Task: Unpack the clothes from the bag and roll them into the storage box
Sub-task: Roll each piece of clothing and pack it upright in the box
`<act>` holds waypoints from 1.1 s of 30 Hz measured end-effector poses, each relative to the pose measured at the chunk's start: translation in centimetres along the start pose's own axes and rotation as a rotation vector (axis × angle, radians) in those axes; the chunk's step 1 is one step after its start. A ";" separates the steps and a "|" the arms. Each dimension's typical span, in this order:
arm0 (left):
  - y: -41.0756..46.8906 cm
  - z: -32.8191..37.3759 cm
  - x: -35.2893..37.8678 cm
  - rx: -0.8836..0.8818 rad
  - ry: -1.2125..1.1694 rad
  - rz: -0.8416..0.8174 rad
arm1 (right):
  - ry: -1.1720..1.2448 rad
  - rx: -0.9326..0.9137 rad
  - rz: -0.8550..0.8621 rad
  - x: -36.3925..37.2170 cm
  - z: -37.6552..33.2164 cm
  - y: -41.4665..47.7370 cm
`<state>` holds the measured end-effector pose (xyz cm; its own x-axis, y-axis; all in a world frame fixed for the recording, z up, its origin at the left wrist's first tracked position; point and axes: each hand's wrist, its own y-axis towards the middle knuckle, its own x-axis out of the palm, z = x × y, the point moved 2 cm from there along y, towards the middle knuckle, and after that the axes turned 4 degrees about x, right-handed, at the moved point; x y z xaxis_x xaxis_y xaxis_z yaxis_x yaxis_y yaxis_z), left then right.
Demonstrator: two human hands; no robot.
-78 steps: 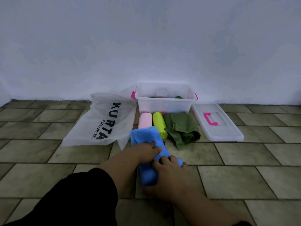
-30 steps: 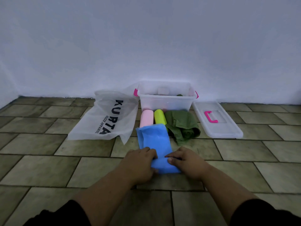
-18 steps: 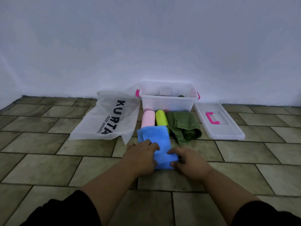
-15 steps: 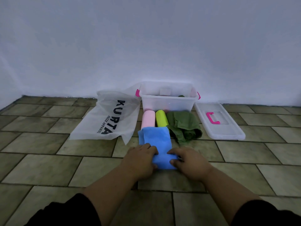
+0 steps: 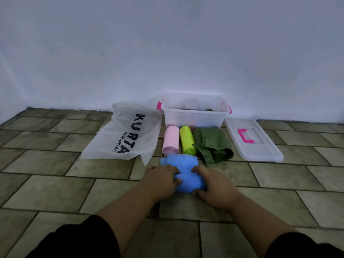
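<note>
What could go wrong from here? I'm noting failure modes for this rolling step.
Both the left hand and right hand are rolling the blue cloth toward the pink roll and yellow roll; it may bump them. The blue cloth's flat tail looks skewed, so the roll could come out uneven.

My left hand and right hand sit on either end of a cloth roll on the near floor. Just beyond it lie two finished rolls side by side, with a loose garment to their right. The box stands behind them against the far wall, the bag to its left, the lid to its right.
</note>
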<state>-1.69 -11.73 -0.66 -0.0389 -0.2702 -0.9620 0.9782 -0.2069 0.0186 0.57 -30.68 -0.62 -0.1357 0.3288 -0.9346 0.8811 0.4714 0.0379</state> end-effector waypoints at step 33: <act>0.3 4.0 1.1 -0.656 -1.783 0.257 | 1.095 0.434 -0.177 0.3 -2.8 0.7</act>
<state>-2.25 -15.81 -0.65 0.3818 -0.8294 0.4079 0.8892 0.2092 -0.4068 -0.13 -27.92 0.10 -0.3998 0.9103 -0.1076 0.8623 0.3338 -0.3809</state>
